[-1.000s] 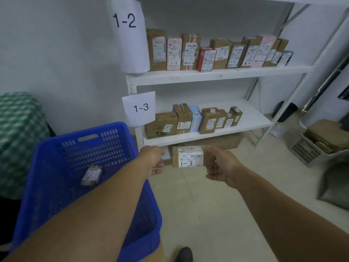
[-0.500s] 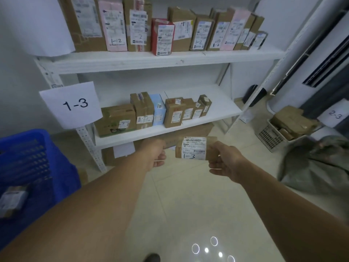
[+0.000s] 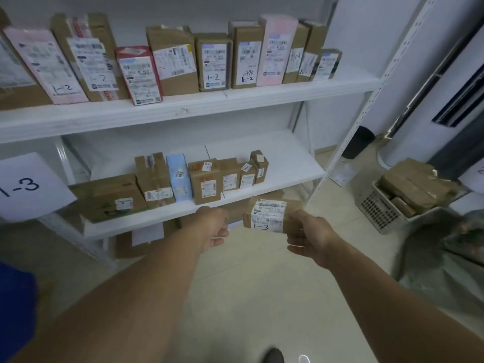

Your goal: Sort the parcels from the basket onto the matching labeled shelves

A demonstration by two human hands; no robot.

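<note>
At the white rack (image 3: 368, 111), facing: upper shelf (image 3: 288, 93) lined end to end with upright parcels (image 3: 213, 61) marked 1-2; lower shelf (image 3: 288, 163), under the 1-3 sign (image 3: 26, 184), about half filled, bare board at its right end. Sorting judged well under way, not finished. Blue basket (image 3: 15, 310) cut off at lower left, contents unseen. One brown parcel (image 3: 269, 214) marked 1-3, just before the lower shelf's edge, not yet placed; gripped at its right end by right hand (image 3: 311, 234). Left hand (image 3: 213, 224) just beside, apart, fingers curled, nothing seen in them. Pale tiled floor (image 3: 248, 284); grey crate (image 3: 379, 208) of brown packages at right.
</note>
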